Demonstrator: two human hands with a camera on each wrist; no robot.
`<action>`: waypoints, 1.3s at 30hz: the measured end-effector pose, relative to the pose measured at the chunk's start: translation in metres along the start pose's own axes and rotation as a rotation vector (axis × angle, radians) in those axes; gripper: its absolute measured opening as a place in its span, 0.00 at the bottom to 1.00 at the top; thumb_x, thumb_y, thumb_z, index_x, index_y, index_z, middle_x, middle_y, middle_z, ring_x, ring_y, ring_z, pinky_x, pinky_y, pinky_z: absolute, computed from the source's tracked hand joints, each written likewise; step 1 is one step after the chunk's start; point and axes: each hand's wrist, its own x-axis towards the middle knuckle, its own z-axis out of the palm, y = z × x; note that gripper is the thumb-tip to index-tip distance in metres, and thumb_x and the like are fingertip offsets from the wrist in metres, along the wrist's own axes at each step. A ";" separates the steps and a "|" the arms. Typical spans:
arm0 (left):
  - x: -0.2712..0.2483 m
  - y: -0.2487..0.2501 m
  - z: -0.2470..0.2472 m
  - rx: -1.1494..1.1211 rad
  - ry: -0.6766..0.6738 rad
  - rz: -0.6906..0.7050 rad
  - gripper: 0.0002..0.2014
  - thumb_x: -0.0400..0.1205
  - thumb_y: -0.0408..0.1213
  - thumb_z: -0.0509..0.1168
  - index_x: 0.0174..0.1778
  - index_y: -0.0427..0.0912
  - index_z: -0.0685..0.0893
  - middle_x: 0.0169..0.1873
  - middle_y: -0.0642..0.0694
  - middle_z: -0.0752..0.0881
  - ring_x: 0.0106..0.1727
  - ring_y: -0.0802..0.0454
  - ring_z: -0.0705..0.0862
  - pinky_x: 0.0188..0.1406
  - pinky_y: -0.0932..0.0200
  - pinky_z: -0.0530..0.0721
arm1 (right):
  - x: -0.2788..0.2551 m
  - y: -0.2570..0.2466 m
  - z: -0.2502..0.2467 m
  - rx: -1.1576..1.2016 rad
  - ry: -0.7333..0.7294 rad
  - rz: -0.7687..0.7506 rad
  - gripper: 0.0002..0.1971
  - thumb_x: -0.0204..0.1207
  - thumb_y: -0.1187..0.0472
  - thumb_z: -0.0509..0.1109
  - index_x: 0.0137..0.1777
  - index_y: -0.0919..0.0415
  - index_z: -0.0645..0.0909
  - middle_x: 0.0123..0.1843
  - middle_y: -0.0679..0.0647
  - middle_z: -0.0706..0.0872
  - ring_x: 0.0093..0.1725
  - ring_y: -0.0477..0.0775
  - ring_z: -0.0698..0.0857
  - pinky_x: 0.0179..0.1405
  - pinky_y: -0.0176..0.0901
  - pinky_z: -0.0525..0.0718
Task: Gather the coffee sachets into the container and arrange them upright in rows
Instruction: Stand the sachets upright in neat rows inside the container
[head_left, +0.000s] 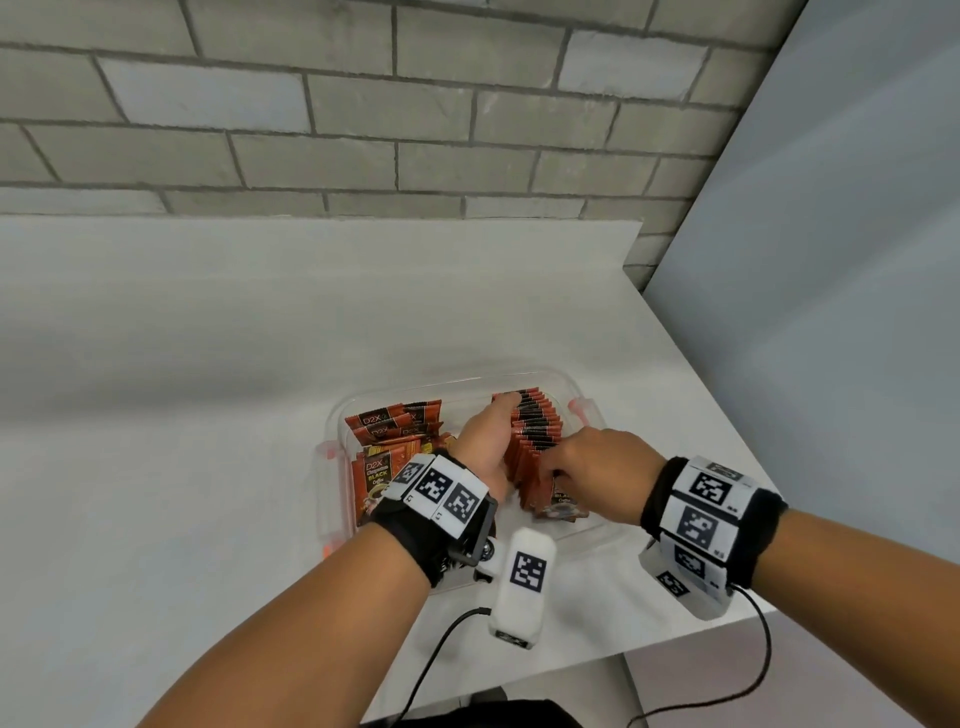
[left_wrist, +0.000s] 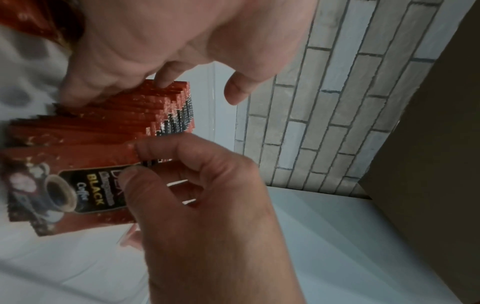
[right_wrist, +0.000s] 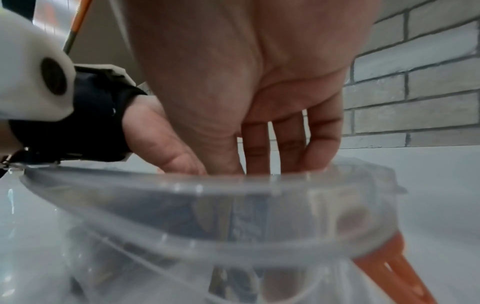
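A clear plastic container (head_left: 415, 383) stands on the white table. Its right half holds a row of upright orange coffee sachets (head_left: 537, 426), the same row (left_wrist: 124, 115) in the left wrist view. My left hand (head_left: 488, 436) lies along the row's left side with straight fingers (left_wrist: 83, 90) resting on the sachet tops and the thumb free. At the near end my right hand (head_left: 597, 467) pinches the front sachet (left_wrist: 78, 185) between thumb and forefinger (left_wrist: 161, 148). In the right wrist view my right hand (right_wrist: 259, 82) dips behind the container rim (right_wrist: 233, 185).
Loose sachets (head_left: 389, 436) lean and lie in the container's left half. Orange clips (head_left: 579, 408) hang on the container's sides. The table's right edge (head_left: 727, 415) runs close by; a brick wall (head_left: 415, 130) stands behind. Cables (head_left: 431, 654) trail from my wrists.
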 end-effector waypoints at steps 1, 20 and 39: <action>0.001 0.000 0.000 0.001 -0.008 -0.031 0.14 0.85 0.46 0.59 0.41 0.41 0.82 0.22 0.47 0.86 0.24 0.53 0.87 0.22 0.66 0.82 | 0.001 0.000 0.002 -0.033 0.007 -0.008 0.15 0.79 0.64 0.59 0.54 0.47 0.84 0.49 0.52 0.86 0.46 0.57 0.85 0.35 0.42 0.71; 0.016 0.003 -0.005 -0.009 -0.062 -0.168 0.15 0.85 0.49 0.58 0.44 0.41 0.78 0.47 0.38 0.83 0.44 0.43 0.80 0.40 0.48 0.73 | -0.013 -0.015 0.000 0.159 -0.285 -0.090 0.14 0.84 0.60 0.57 0.41 0.64 0.80 0.32 0.52 0.77 0.32 0.50 0.72 0.27 0.28 0.67; 0.007 0.006 0.000 -0.030 -0.047 -0.198 0.18 0.86 0.48 0.58 0.62 0.39 0.80 0.40 0.40 0.82 0.37 0.46 0.80 0.35 0.51 0.71 | 0.009 -0.020 0.004 0.039 -0.436 -0.055 0.16 0.86 0.60 0.54 0.49 0.69 0.81 0.43 0.62 0.83 0.38 0.54 0.71 0.44 0.41 0.69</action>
